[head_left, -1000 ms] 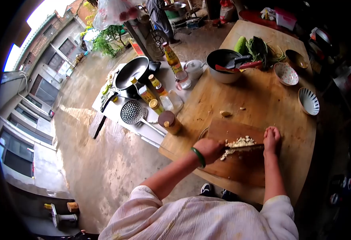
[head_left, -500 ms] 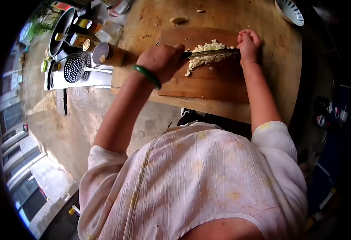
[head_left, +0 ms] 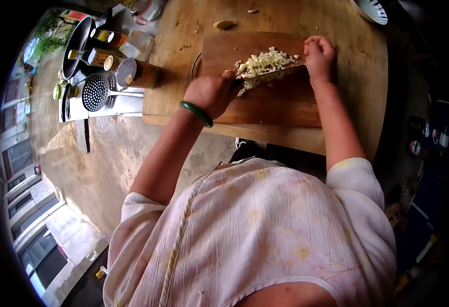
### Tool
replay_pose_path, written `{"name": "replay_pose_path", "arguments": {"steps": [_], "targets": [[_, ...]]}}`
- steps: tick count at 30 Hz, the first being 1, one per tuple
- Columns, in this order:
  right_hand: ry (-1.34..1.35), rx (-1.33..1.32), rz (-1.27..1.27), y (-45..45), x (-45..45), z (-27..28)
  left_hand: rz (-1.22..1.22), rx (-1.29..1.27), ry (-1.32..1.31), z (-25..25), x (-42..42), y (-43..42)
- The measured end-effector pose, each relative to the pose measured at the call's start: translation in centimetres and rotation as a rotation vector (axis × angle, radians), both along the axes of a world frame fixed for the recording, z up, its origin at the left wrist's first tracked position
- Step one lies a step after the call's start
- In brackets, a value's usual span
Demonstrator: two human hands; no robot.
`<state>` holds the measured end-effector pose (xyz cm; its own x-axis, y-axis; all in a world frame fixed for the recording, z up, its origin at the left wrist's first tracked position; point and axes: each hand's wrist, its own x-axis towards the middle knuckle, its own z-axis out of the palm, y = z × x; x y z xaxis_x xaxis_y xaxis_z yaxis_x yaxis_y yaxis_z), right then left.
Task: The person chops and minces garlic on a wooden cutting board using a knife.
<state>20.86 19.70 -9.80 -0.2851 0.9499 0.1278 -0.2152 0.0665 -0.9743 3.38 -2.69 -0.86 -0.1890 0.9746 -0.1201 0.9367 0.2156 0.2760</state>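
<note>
A kitchen knife [head_left: 275, 73] lies crosswise over a wooden cutting board [head_left: 280, 110]. My left hand [head_left: 211, 94], with a green bangle at its wrist, is wrapped round the handle. At the blade's far end is my right hand [head_left: 319, 56], fingers curled closed against the tip; its exact hold there is partly hidden. Chopped pale pieces that look like garlic [head_left: 265, 62] are heaped mostly beyond the blade, with a few bits on the near side.
The board rests on a wooden table [head_left: 183, 30]. To the left stand a jar [head_left: 135, 73], several bottles, a skimmer [head_left: 96, 92] and a dark pan [head_left: 76, 48]. A pale oval piece [head_left: 224, 24] lies beyond the board; a patterned bowl [head_left: 371, 11] sits at the far right.
The knife has shifted toward me, from across the chopped heap to its near edge. My left hand has moved nearer and slightly right; my right hand stays by the tip.
</note>
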Motion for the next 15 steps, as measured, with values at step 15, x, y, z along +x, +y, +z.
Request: {"name": "replay_pose_path", "arguments": {"steps": [15], "targets": [[-0.068, 0.042, -0.056, -0.5, 0.3, 1.7, -0.012, 0.118, -0.07, -1.0, 0.5, -0.9]]}}
